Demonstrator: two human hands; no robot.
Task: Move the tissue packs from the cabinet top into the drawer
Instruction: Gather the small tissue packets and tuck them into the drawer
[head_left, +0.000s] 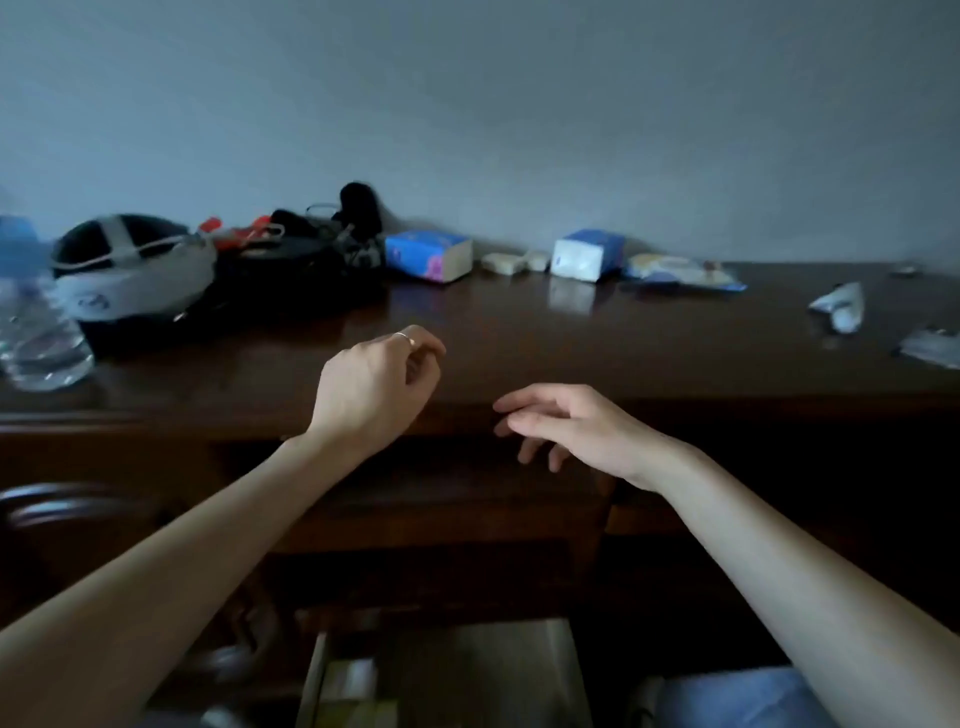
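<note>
Two bare hands hover over the front edge of a dark wooden cabinet top (519, 332), neither holding anything. Left hand (376, 387): fingers loosely curled, a thin ring (404, 336) on one finger, grip empty. Right hand (571, 428): fingers relaxed and slightly spread, pointing left, grip empty, just beside the left hand.

Beyond both hands, against the wall, lie two tissue packs: a blue pack (428, 255) lying flat, straight ahead of the left hand, and a blue-and-white pack (587, 254) standing up, ahead of the right hand. Printing on both is too blurred to read. Between the packs lie small pale objects (514, 261); right of the second pack lies a flat wipes packet (683, 273), and further right a white tube (841, 306).

Far left of the left hand: a black-and-white helmet (130, 275) with an unreadable emblem, a dark tangle of gear (311, 244), and a clear water bottle (36, 322).

Below the hands, at the lower frame edge, the open drawer (509, 675) shows a pale floor with boxes (350, 686) at its left side.
</note>
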